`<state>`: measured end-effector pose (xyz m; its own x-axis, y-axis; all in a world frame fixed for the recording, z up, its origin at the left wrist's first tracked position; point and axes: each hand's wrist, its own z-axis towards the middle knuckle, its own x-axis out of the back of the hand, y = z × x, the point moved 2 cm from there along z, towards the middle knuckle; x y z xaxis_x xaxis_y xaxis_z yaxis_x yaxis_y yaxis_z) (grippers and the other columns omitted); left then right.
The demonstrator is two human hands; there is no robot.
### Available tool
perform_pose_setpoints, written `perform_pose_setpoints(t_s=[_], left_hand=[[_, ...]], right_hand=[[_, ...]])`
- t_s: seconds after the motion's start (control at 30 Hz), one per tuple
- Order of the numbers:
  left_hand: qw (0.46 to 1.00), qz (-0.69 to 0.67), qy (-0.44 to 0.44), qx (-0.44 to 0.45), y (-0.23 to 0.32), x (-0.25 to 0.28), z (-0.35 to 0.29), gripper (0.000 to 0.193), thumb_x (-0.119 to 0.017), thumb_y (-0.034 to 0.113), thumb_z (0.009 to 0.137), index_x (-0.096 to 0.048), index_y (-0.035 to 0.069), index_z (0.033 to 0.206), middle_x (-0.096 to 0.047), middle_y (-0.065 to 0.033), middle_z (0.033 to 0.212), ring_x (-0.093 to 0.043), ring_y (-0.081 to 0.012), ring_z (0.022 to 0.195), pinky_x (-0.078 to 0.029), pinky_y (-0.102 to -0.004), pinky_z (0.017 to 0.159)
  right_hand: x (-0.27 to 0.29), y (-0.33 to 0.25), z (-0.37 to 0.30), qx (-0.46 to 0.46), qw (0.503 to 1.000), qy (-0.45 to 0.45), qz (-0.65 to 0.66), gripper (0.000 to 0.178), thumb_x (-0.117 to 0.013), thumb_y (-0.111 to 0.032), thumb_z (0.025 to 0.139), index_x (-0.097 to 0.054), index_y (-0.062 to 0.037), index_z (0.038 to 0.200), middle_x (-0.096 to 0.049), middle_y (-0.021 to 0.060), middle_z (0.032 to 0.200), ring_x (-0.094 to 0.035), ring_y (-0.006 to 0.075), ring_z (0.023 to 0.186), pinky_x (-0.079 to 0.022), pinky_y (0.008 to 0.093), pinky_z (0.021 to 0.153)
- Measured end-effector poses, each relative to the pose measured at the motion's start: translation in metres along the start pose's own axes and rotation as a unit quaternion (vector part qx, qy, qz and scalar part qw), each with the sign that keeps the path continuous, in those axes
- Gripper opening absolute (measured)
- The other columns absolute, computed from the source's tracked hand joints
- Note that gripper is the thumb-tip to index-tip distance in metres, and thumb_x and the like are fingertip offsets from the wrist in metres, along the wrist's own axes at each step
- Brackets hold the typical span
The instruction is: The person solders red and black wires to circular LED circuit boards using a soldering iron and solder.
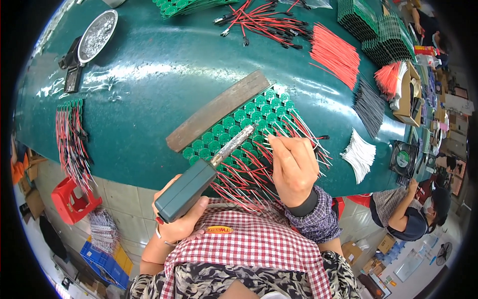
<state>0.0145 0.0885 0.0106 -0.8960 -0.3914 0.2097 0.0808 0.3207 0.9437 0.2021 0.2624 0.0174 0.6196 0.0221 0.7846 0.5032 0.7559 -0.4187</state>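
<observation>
My left hand [180,228] is wrapped round the dark green body of a soldering gun [186,192]. Its metal barrel points up and right, and the tip meets or hovers just over a panel of round green circuit boards [218,130]; I cannot tell which. Close beside the tip, my right hand [297,172] pinches the end of a thin wire, pale at the end, at the panel. Red, white and black wires [246,182] trail from the panel's near rows toward me. Along its far side lies a worn wooden bar [219,110].
A metal bowl of silvery bits [98,37] stands far left, above a wired board panel [69,112]. Bundles of red wires [334,56], black wires [369,109] and white wires [359,155] lie right, near a small fan [403,158]. A co-worker [416,214] sits right.
</observation>
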Motion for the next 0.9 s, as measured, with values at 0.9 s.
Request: perform_pose_setpoints(t_s=[0.9], left_hand=[[0.998,0.036,-0.047,-0.022,0.004,0.001,-0.001,0.02,-0.076,0.0,0.073,-0.069,-0.004,0.091,-0.066,-0.0133,0.081,-0.065,-0.0264,0.069,-0.05,-0.0345,0.061]], right_hand=[[-0.012,-0.006,-0.007,-0.007,0.998,-0.062,-0.008,0.035,-0.067,0.007,0.07,-0.067,0.0025,0.105,-0.063,0.0115,0.092,-0.061,0.0265,0.079,-0.052,0.0353,0.064]])
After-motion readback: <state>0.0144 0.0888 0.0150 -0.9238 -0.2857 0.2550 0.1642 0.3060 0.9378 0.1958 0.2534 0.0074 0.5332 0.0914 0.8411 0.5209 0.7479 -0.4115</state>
